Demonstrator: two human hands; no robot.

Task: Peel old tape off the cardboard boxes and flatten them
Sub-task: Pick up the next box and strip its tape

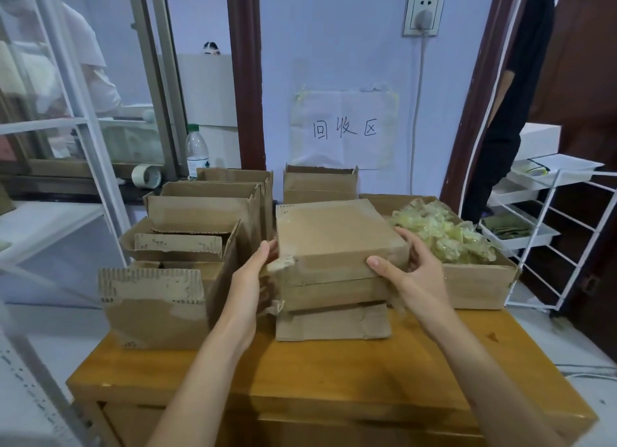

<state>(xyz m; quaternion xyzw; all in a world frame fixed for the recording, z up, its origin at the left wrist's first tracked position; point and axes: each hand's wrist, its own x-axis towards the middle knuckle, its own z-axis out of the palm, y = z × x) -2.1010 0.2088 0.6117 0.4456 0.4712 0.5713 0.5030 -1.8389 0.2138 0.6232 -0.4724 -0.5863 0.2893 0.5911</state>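
A closed brown cardboard box (334, 236) lies on top of a small stack of cardboard (334, 323) in the middle of the wooden table (334, 376). My left hand (255, 266) is against the box's left side, with its fingers hidden behind that side. My right hand (405, 269) grips the box's near right corner, thumb on the front face and fingers round the right side. Torn tape and paper hang at the box's lower left corner. To the right, an open carton (477, 286) holds a heap of crumpled yellowish tape (444, 233).
Several open, empty cardboard boxes (187, 246) crowd the table's left and back. A tape roll (146, 176) and a water bottle (197, 151) stand on the sill behind. A white wire rack (551, 233) is to the right, with a person standing beyond it. Another person is behind the glass at left.
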